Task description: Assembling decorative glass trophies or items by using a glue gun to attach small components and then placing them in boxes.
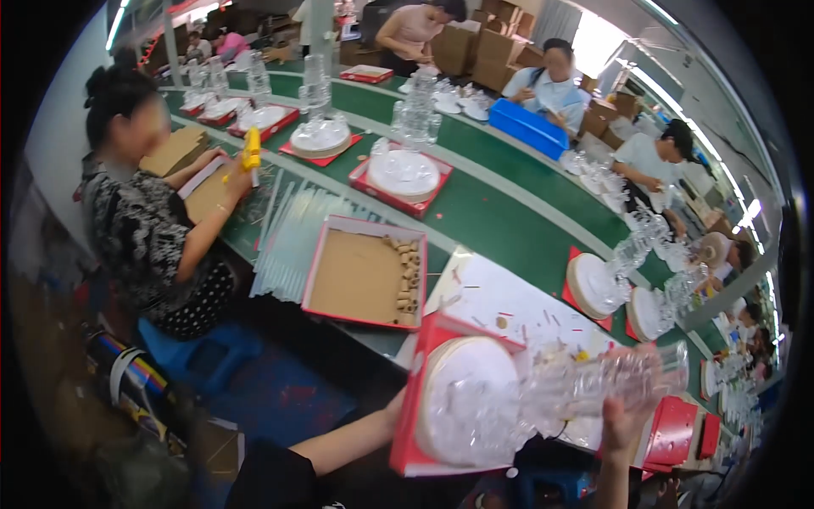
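Observation:
Close in front of me a shallow red box (414,399) is tilted, its open side facing right. A round white disc (466,369) sits in it, with clear plastic parts (462,420) on its face. My left hand (396,411) holds the box from its left side; the fingers are mostly hidden behind it. From the disc a clear plastic column (572,382) of stacked sections points right. My right hand (629,411) is closed around the column near its far end. Motion blurs the column somewhat.
A cardboard-lined tray (352,276) with small brown rolls lies ahead on the green table (483,229). Beside it are clear strips (297,229) and a littered white board (509,297). Similar assemblies (405,172) stand along the table. A co-worker (140,204) at left holds a yellow tool (252,148).

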Tool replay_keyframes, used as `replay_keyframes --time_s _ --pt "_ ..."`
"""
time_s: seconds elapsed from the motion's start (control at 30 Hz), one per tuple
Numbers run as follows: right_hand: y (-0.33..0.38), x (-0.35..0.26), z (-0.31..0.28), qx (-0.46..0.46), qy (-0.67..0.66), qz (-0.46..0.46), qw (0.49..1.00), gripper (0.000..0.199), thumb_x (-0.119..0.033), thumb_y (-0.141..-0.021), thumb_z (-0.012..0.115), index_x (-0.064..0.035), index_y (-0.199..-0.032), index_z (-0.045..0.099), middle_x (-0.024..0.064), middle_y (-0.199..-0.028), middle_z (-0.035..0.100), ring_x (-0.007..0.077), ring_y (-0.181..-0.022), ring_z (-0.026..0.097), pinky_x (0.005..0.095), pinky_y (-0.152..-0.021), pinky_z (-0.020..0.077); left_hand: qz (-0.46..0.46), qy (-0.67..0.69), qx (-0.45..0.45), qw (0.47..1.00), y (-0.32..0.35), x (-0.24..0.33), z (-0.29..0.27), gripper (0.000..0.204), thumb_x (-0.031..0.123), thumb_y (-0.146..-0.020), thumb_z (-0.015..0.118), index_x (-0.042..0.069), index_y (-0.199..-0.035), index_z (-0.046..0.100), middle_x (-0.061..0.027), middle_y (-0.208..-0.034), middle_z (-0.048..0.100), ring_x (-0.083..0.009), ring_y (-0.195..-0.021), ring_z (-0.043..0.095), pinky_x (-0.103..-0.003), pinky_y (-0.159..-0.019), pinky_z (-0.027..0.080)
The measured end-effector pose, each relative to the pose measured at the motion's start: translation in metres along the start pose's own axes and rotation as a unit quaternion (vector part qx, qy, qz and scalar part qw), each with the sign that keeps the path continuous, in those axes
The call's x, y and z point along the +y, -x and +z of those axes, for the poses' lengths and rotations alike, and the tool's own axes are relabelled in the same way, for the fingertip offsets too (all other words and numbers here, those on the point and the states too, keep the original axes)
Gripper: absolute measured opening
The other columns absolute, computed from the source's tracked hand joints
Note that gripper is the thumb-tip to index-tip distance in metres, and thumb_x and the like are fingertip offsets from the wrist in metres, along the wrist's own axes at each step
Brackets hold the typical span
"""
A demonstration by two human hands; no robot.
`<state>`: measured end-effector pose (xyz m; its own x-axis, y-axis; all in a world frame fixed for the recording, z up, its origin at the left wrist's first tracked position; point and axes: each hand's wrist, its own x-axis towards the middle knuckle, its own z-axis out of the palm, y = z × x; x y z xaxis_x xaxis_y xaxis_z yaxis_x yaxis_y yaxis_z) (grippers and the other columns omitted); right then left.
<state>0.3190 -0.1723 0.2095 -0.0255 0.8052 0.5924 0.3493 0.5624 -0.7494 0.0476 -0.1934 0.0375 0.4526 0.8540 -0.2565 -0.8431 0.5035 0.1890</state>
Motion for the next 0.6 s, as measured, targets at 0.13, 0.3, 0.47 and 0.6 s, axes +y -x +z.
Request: replay_keyframes --time_s 0.13,0.3,0.47,0.6 --pt "-0.037 0.017 0.032 -0.010 0.036 -0.011 0.999 0.072 -0.028 -0.072 0.077 0.0035 -0.128 0.045 0.0121 -0.108 0.060 0.0209 -0.099 0.059 0.0330 -0.089 0.0467 -0.066 0.081 -0.156 0.982 0.031 0.041 -0.021 0.066 0.052 -0.099 0.034 0.005 -0.145 0.031 -0.0134 -0.145 0.041 -0.0254 -0.132 0.042 -0.043 -0.109 0.032" --pt "-0.065 0.035 0.066 -0.091 0.165 -0.071 0.980 0.068 -0.015 -0.071 0.076 0.0031 -0.129 0.045 0.0120 -0.109 0.060 0.0177 -0.100 0.060 0.0312 -0.087 0.0476 0.078 -0.408 0.063 0.907 0.059 0.072 -0.018 0.037 0.020 -0.099 0.049 0.003 -0.131 0.047 -0.0120 -0.126 0.057 -0.0214 -0.116 0.056 -0.035 -0.098 0.045" --pt "-0.063 0.060 0.049 0.014 0.150 -0.023 0.988 0.068 -0.011 -0.073 0.073 -0.0005 -0.133 0.042 0.0149 -0.112 0.059 0.0217 -0.102 0.060 0.0332 -0.088 0.0473 0.226 -0.728 0.032 0.646 0.002 0.085 0.022 0.030 0.008 -0.093 0.051 -0.001 -0.122 0.052 -0.0159 -0.118 0.059 -0.0264 -0.109 0.059 -0.035 -0.093 0.046" --pt "-0.011 0.082 0.021 0.065 0.244 0.009 0.968 0.046 -0.012 -0.075 0.071 0.0001 -0.116 0.054 0.0137 -0.097 0.063 0.0236 -0.093 0.063 0.0347 -0.083 0.0483 0.321 -0.866 0.095 0.371 -0.045 0.122 0.004 0.027 0.005 -0.085 0.056 -0.004 -0.111 0.056 -0.0233 -0.110 0.058 -0.0392 -0.104 0.057 -0.041 -0.092 0.045"
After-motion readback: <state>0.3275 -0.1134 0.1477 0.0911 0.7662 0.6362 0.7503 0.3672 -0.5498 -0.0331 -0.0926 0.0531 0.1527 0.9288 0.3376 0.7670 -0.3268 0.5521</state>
